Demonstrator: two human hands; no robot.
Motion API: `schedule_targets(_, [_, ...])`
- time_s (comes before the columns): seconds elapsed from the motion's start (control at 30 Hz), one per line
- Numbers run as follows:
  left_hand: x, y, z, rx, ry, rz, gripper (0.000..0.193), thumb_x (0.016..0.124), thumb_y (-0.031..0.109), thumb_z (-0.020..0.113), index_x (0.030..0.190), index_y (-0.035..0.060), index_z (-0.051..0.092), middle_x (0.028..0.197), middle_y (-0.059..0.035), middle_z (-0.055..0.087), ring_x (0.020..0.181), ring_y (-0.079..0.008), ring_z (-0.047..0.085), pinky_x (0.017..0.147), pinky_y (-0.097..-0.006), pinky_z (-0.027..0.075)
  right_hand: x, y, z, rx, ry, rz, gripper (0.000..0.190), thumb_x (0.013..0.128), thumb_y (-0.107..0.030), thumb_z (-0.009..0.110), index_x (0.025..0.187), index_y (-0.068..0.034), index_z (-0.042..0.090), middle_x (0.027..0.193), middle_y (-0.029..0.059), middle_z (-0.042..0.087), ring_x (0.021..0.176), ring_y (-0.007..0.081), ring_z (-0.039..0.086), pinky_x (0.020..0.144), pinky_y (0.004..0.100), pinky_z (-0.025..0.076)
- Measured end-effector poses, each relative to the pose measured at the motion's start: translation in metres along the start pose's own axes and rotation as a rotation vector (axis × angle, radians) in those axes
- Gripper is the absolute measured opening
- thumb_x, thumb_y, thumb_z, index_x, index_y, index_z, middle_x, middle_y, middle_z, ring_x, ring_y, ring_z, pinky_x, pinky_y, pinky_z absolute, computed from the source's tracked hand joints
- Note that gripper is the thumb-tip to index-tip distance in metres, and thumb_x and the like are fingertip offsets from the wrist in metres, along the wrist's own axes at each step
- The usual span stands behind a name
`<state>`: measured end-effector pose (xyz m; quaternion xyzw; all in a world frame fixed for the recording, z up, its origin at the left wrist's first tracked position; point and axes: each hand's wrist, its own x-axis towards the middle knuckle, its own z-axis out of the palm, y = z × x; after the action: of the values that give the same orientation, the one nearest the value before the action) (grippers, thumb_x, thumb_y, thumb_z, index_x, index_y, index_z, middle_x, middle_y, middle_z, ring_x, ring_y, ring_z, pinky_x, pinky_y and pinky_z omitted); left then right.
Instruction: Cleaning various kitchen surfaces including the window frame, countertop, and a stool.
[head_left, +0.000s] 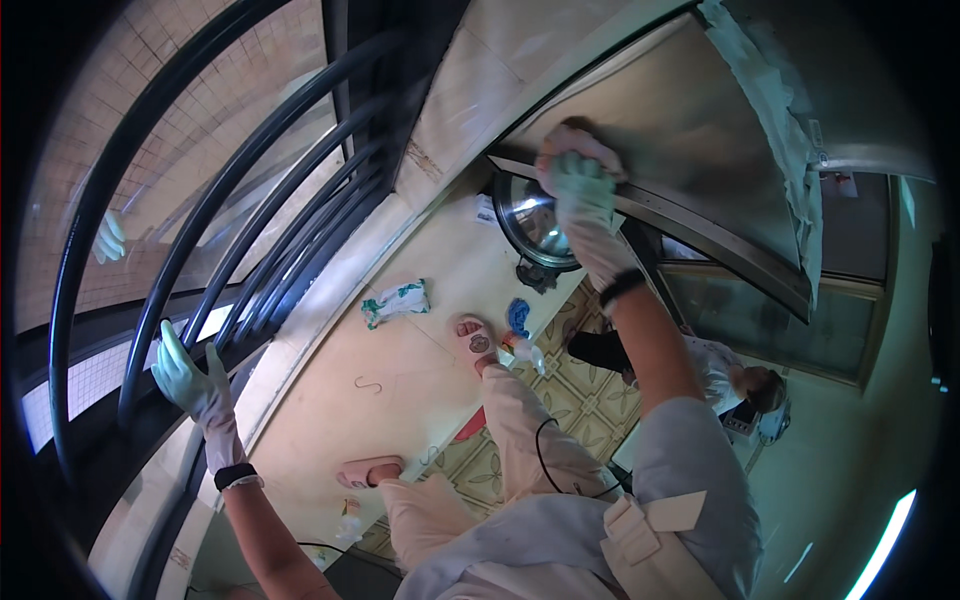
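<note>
My right hand (585, 184), in a pale green glove with a black wristband, presses a pinkish cloth (577, 146) against the underside edge of a metal range hood (675, 112). Beneath that hand, a round shiny metal pan or lid (536, 221) rests on the counter. My left hand (187, 375), gloved likewise, is raised against the dark metal window bars (217, 180) at the left, fingers extended; whether it touches a bar is hard to tell. White torn film or tape (780, 112) hangs along the hood's far edge.
My slippered feet stand on the pale counter (412, 352). On it lie a green-and-white packet (396, 301), a metal S-hook (367, 385), a blue scrubber or cloth (517, 317) and spray bottles (525, 352). A person (720, 371) is below at the right, above the patterned floor (559, 375).
</note>
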<state>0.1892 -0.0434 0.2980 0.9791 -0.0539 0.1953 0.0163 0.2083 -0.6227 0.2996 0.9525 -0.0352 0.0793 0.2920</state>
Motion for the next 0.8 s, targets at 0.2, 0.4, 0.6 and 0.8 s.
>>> schedule_targets(0.2, [0.009,0.004,0.000,0.020,0.086,0.089,0.070,0.076,0.018,0.068,0.138,0.0046,0.039,0.123,-0.0139,0.057,0.105,-0.0309,0.056,0.092,-0.0421,0.038,0.054,-0.080,0.068,-0.033,-0.091,-0.216,0.021,0.078,-0.018,0.059,0.097,-0.012,0.064,0.090,0.0034,0.060,0.089,0.0218,0.057,0.073,0.0404,0.043])
schedule_targets(0.4, [0.003,-0.008,-0.002,-0.013,0.021,0.060,0.070,0.075,0.013,0.069,0.138,0.0051,0.040,0.118,-0.0147,0.058,0.097,-0.0301,0.057,0.086,-0.0414,0.040,0.041,-0.056,0.008,-0.165,-0.154,-0.251,0.019,0.078,-0.017,0.059,0.094,-0.011,0.065,0.095,0.0070,0.063,0.090,0.0245,0.059,0.072,0.0389,0.043])
schedule_targets(0.6, [-0.003,-0.017,0.006,-0.068,-0.019,0.021,0.069,0.079,0.016,0.066,0.141,0.0087,0.037,0.130,-0.0123,0.054,0.113,-0.0314,0.053,0.096,-0.0419,0.038,-0.046,0.118,-0.072,0.023,0.023,-0.119,0.011,0.078,-0.019,0.059,0.087,-0.016,0.064,0.093,0.0040,0.062,0.079,0.0215,0.062,0.070,0.0401,0.050])
schedule_targets(0.8, [0.000,-0.009,0.011,-0.039,-0.009,-0.006,0.069,0.079,0.017,0.066,0.141,0.0090,0.037,0.132,-0.0125,0.052,0.116,-0.0332,0.051,0.098,-0.0423,0.037,-0.111,0.221,-0.179,-0.218,-0.027,0.055,0.011,0.076,-0.019,0.062,0.085,-0.014,0.065,0.091,0.0015,0.060,0.084,0.0210,0.061,0.071,0.0371,0.050])
